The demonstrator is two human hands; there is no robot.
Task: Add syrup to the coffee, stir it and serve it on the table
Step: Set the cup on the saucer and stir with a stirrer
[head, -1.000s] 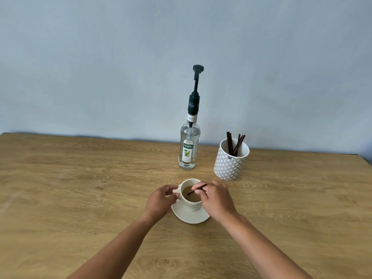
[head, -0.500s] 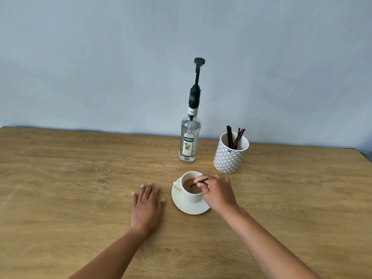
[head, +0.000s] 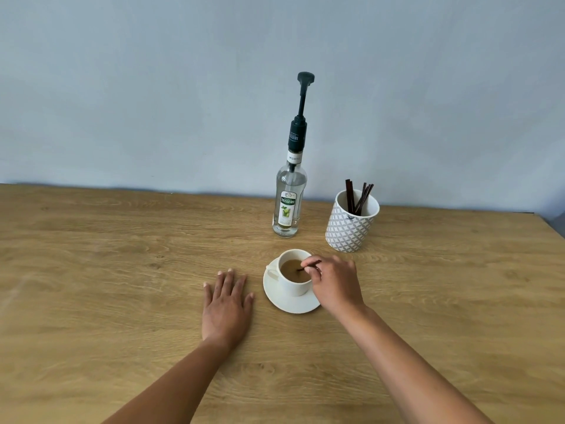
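While right hand (head: 333,283) pinches stirrer (head: 308,265) in cup (head: 293,288) | left hand (head: 227,304) flat, fingers straight, on table (head: 91,301)

A light oak wood-grain surface (head: 91,270) fills the lower half. Its far edge meets a plain pale blue-grey wall (head: 153,87), evenly and softly lit.

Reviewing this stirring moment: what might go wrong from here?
1. The left hand lies flat on the table, apart from the cup. Nothing steadies the cup, so stirring might shift it on the saucer.
2. The right hand pinches the stir stick in the coffee; brisk stirring might slop some over the rim.
3. The tall syrup bottle stands just behind the cup, so a lifting hand might knock it.
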